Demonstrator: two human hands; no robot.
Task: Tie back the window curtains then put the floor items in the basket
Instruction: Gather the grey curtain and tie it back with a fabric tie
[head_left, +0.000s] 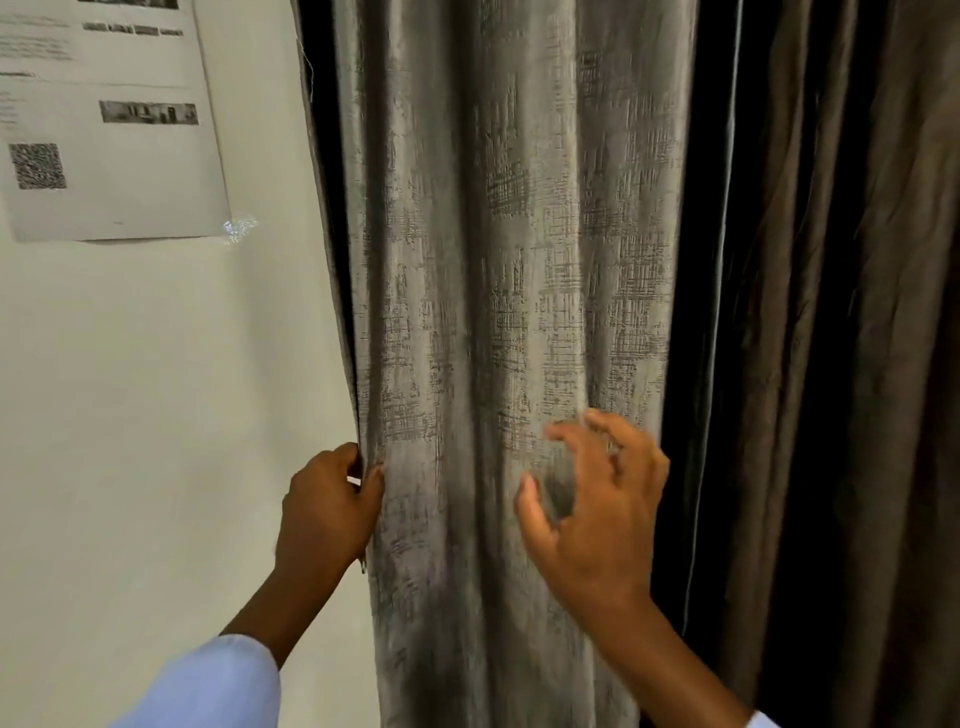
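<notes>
A grey curtain (498, 249) with a cross-hatched pattern hangs in folds down the middle of the view. My left hand (327, 512) grips its left edge, fingers curled round the fabric beside the wall. My right hand (597, 509) is spread in front of the curtain's right side, fingers loosely bent and apart, holding nothing; whether it touches the cloth is unclear from the blur. A darker brown curtain (841, 338) hangs to the right. No tie-back, basket or floor items are in view.
A white wall (156, 415) fills the left side, with a printed paper sheet (104, 119) bearing a QR code stuck at the upper left. A dark gap (696, 260) separates the two curtains.
</notes>
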